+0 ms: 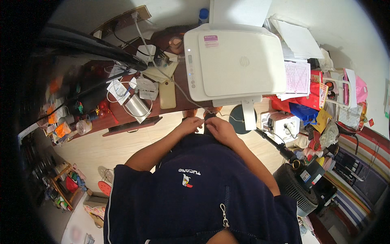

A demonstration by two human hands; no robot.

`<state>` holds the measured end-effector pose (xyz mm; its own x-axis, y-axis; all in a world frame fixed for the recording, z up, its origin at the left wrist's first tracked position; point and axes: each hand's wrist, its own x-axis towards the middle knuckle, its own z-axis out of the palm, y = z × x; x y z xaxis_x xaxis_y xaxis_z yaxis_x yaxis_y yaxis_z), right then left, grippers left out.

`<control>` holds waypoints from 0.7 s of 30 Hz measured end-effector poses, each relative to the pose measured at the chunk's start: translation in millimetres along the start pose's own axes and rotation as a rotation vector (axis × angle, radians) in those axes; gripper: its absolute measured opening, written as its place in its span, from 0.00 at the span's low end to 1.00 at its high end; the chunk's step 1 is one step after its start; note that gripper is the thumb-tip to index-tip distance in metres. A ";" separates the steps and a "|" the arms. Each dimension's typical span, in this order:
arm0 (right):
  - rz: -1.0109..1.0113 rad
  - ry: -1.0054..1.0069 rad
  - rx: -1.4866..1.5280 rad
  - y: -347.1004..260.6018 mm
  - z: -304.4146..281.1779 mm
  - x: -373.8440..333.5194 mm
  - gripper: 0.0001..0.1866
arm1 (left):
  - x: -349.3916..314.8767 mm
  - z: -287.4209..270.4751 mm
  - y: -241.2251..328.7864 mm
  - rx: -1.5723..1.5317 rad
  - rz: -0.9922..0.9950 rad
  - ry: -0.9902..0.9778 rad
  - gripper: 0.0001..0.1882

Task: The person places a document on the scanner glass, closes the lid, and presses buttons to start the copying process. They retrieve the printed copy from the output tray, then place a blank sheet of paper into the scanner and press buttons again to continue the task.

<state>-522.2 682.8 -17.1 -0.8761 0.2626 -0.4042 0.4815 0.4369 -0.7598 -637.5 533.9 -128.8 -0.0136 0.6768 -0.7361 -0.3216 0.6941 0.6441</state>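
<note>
Just in front of my dark blue shirt (203, 179), both hands are close together below the desk's front edge. My left hand (191, 125) has its fingers curled in, and what they hold, if anything, is too small to tell. My right hand (221, 129) is closed in a pinch beside it. Between the fingertips shows a dark narrow piece (209, 118), which I cannot make out. A thin white cable (177, 84) hangs from a wall socket strip and passes just beyond my fingertips; I cannot tell whether they touch it.
A white printer (243, 61) stands on the dark red desk (183, 107). Left of it lie a gold phone (167, 95), a silver metal cup (137, 106) and white chargers. Paper stacks (298, 38) and bags crowd the right. Below are a round dark stool (239, 118) and a black cylindrical appliance (294, 189).
</note>
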 end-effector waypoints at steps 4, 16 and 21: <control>0.009 -0.037 -0.023 -1.4 1.6 -0.2 0.10 | -0.8 -11.2 16.1 -0.135 0.034 0.139 0.20; 0.015 -0.076 -0.057 6.2 4.2 -0.2 0.11 | -11.3 -24.1 62.5 -0.332 0.215 0.450 0.38; 0.020 -0.095 -0.089 8.3 6.0 0.1 0.12 | -7.6 -40.6 72.0 -0.198 0.333 0.440 0.39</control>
<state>-518.4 681.3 -26.5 -0.8624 0.1915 -0.4687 0.4956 0.5082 -0.7043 -699.0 568.8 -85.2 -0.5226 0.6554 -0.5453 -0.4027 0.3740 0.8354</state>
